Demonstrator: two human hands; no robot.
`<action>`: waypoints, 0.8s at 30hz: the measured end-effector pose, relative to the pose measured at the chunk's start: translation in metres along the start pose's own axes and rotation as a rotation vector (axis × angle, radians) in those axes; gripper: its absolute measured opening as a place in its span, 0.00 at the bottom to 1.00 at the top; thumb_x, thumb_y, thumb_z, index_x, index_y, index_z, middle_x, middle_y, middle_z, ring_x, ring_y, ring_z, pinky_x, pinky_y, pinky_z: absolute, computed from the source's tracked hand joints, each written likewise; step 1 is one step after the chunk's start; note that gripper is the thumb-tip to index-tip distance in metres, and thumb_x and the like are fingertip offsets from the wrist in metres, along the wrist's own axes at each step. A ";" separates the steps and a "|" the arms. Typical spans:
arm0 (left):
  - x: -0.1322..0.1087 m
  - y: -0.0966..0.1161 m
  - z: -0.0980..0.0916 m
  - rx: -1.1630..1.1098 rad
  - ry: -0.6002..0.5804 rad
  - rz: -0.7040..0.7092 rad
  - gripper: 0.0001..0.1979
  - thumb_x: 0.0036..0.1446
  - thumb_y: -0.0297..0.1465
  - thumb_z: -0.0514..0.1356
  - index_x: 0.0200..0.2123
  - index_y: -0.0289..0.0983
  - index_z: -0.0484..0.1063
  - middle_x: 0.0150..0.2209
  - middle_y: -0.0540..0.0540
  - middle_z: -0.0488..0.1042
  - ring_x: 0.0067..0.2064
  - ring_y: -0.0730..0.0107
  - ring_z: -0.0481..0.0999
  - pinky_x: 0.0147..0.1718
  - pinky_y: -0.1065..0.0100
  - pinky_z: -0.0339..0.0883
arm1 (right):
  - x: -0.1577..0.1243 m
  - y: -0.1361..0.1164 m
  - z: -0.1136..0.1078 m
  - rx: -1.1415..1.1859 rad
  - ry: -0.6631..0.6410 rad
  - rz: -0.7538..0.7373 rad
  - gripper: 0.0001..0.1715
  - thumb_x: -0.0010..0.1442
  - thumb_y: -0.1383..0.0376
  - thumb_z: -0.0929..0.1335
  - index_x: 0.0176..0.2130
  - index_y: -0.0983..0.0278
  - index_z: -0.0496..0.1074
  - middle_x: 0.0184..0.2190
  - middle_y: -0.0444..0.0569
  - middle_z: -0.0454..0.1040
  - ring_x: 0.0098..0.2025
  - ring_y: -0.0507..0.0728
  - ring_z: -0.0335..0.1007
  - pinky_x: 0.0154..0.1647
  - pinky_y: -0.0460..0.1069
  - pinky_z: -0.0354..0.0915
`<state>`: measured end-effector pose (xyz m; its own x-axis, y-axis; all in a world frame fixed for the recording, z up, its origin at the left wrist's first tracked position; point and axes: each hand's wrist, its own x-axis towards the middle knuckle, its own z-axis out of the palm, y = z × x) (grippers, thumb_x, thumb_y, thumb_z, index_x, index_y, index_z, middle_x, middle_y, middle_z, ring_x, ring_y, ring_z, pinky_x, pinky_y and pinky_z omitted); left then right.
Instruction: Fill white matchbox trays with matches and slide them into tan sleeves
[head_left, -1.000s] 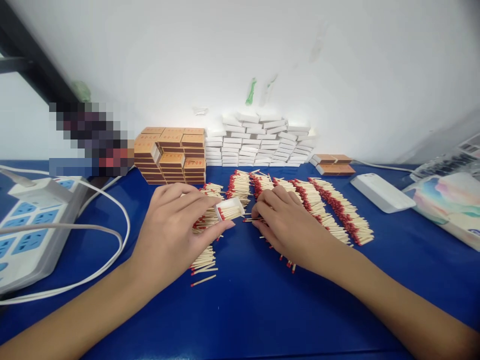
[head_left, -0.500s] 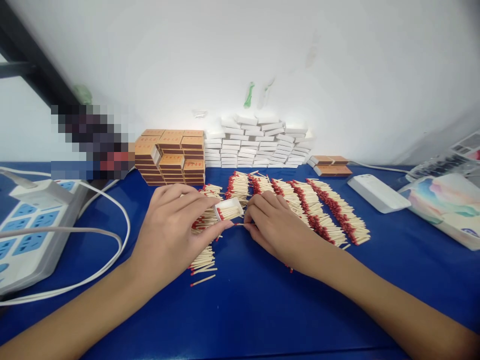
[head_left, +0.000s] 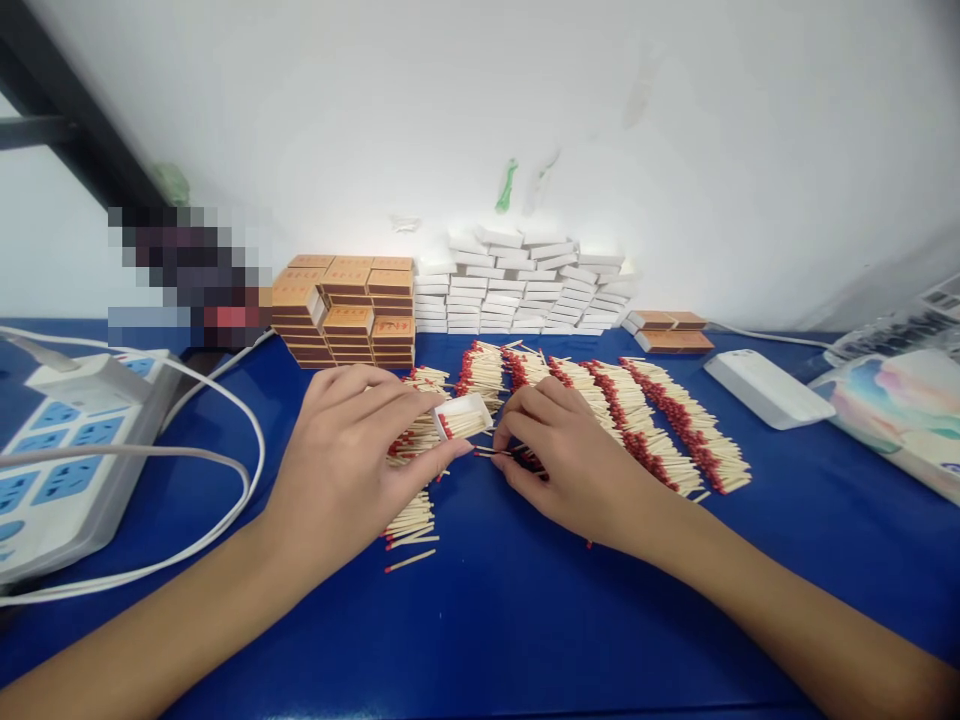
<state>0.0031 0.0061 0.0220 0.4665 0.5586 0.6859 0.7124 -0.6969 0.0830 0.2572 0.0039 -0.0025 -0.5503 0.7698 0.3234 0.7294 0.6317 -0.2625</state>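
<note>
My left hand (head_left: pixel 352 445) grips a small white matchbox tray (head_left: pixel 480 402) between thumb and fingers; it is tilted toward me and has red-tipped matches (head_left: pixel 456 426) inside. My right hand (head_left: pixel 559 455) is just right of the tray, thumb and fingertips closed around the end of a match (head_left: pixel 484 454), its red head pointing left, below the tray. Whether there is more than one match in the pinch is hard to tell. Rows of loose matches (head_left: pixel 686 425) lie behind and right of my right hand. Another pile of matches (head_left: pixel 412 515) is partly hidden behind my left hand.
Orange-brown matchboxes (head_left: pixel 349 310) are stacked at the back left, beside a pile of white trays (head_left: pixel 517 290) against the wall. At left lies a power strip (head_left: pixel 82 450) with white cables. A white power bank (head_left: pixel 769 388) and a colourful tissue pack (head_left: pixel 900 415) are at right.
My right fingertips have opened slightly beside the tray, showing more of the matches behind them. My left hand still holds the tray in much the same place. The whole view has shifted slightly.
</note>
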 end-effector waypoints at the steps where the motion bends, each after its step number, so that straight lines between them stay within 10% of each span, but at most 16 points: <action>1: 0.000 0.000 0.000 0.000 -0.002 -0.002 0.15 0.63 0.41 0.72 0.48 0.39 0.80 0.41 0.45 0.85 0.46 0.55 0.81 0.50 0.51 0.70 | 0.000 0.000 0.000 -0.002 0.006 0.002 0.02 0.69 0.69 0.70 0.41 0.63 0.75 0.41 0.54 0.73 0.49 0.65 0.64 0.53 0.62 0.65; 13: 0.002 -0.002 0.002 0.003 -0.013 0.015 0.15 0.62 0.40 0.73 0.46 0.37 0.80 0.39 0.46 0.84 0.44 0.55 0.81 0.47 0.52 0.70 | 0.000 -0.001 0.002 -0.123 -0.060 -0.027 0.11 0.75 0.66 0.66 0.38 0.64 0.75 0.42 0.56 0.73 0.47 0.64 0.64 0.51 0.59 0.64; 24: -0.002 0.003 0.005 -0.067 -0.065 0.021 0.15 0.61 0.40 0.74 0.46 0.38 0.79 0.41 0.47 0.85 0.45 0.56 0.81 0.48 0.53 0.68 | 0.001 -0.008 -0.022 -0.089 0.159 -0.087 0.08 0.75 0.69 0.65 0.42 0.62 0.71 0.43 0.56 0.75 0.45 0.63 0.62 0.48 0.59 0.63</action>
<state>0.0074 0.0051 0.0170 0.5155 0.5701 0.6397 0.6665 -0.7360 0.1189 0.2601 -0.0024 0.0201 -0.5467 0.6843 0.4825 0.7190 0.6790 -0.1484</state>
